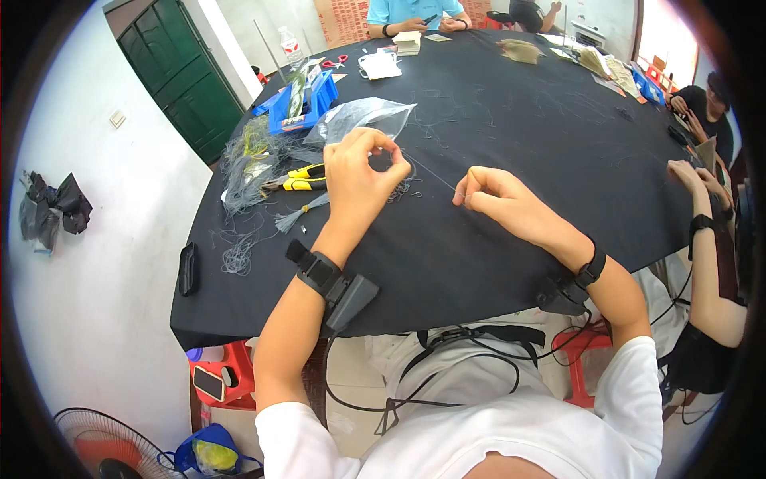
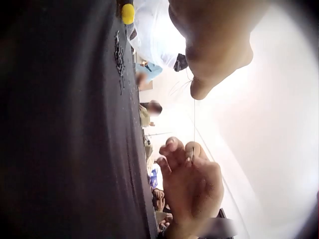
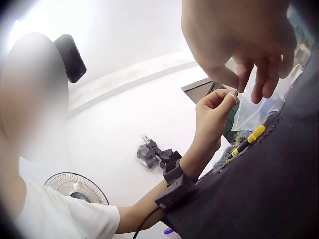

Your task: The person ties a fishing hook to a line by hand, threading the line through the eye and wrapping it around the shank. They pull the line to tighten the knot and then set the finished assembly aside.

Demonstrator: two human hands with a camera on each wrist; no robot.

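A thin clear fishing line [image 1: 433,173] runs taut between the two hands above the black-covered table. My left hand [image 1: 357,182] pinches one end between thumb and index finger, the two making a ring. Lower and to the right, my right hand [image 1: 511,206] pinches the other end with curled fingers. The left wrist view shows a small, thin dark piece [image 2: 193,154] at the right fingertips, where the line ends; its kind is too small to tell. Beneath the left hand lies a pile of small dark pieces [image 2: 119,55].
Left of the hands are yellow-handled pliers [image 1: 305,184], a tied bundle of line [image 1: 299,214] and a tangle of line [image 1: 243,172]. Beyond them stand a plastic bag [image 1: 359,120] and a blue bin [image 1: 319,100]. Other people sit around the table [image 1: 511,120].
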